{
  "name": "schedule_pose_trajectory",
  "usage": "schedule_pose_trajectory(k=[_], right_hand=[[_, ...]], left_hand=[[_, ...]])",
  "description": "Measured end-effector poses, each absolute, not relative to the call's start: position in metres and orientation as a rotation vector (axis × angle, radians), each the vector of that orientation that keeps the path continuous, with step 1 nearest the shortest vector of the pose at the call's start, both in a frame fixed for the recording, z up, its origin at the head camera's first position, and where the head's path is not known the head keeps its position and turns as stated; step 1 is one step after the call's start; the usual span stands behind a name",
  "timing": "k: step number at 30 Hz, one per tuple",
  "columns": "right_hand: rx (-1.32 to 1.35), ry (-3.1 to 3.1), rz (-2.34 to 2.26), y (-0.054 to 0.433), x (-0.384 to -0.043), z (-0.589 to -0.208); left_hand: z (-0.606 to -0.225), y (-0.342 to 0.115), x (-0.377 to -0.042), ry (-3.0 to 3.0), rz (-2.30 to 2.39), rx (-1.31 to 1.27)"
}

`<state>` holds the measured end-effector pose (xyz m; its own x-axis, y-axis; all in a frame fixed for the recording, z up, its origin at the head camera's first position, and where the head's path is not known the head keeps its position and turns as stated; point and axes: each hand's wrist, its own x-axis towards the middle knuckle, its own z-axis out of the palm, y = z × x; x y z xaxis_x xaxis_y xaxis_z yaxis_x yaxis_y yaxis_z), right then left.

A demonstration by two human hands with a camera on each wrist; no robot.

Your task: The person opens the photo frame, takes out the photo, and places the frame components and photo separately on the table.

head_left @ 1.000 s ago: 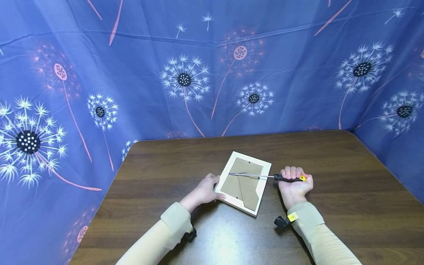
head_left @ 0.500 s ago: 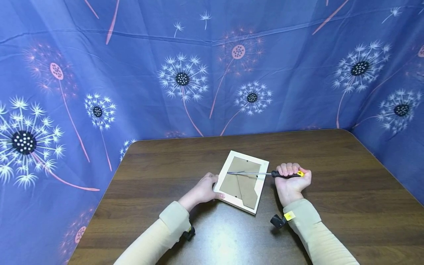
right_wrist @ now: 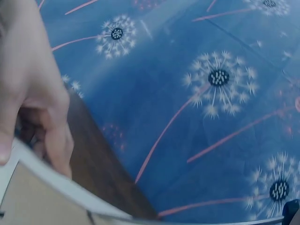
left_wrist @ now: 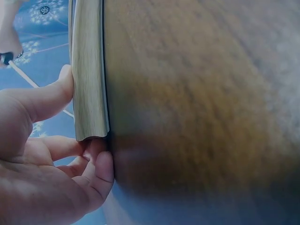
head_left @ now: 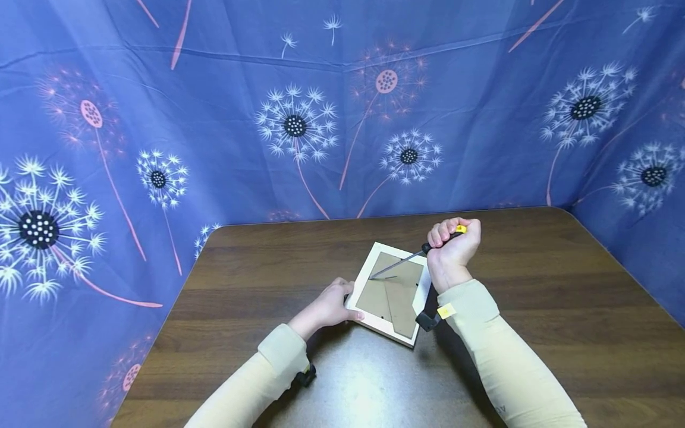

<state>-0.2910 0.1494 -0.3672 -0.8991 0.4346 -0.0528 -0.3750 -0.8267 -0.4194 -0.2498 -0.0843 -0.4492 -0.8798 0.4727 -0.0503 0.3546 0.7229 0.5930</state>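
Observation:
A white picture frame (head_left: 386, 334) lies back side up on the table, showing its brown backing board (head_left: 396, 297). My left hand (head_left: 327, 306) grips its left edge. Thumb and curled fingers meet at the corner in the left wrist view, where the frame's side (left_wrist: 90, 70) looks wood-grained. My right hand (head_left: 452, 252) is wrapped around the black and yellow handle of a screwdriver (head_left: 398, 265), raised over the frame's far right side. The shaft slants down to the left, its tip right at the left inner edge of the backing. In the right wrist view, the left hand (right_wrist: 35, 89) appears beside the frame.
The dark wooden table (head_left: 562, 333) spreads around the frame. Behind it hangs a blue dandelion-print cloth (head_left: 342, 119). A small black camera (head_left: 428, 321) on the right wrist hangs over the frame's right border.
My right hand has risen and moved left and away from me, tilting the screwdriver from nearly level to a steeper slant. Its tip stays by the inner left edge. The left hand keeps its grip.

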Motion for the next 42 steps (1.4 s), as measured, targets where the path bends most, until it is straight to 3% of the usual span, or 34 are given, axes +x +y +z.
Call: schedule_pose_trajectory(k=[14,26,42], right_hand=[[-0.237,-0.937,2.527,0.098,-0.308,-0.331],[-0.133,-1.07,2.479,0.067,-0.313,-0.321],[-0.221,-1.344,2.35,0.032,-0.338,-0.313]], left_hand=[[-0.445,-0.087,-0.248,2.724,0.885,0.646],[-0.444,-0.087,-0.248,2.719,0.887,0.636],[-0.444,-0.084,-0.249,2.724,0.891,0.658]])
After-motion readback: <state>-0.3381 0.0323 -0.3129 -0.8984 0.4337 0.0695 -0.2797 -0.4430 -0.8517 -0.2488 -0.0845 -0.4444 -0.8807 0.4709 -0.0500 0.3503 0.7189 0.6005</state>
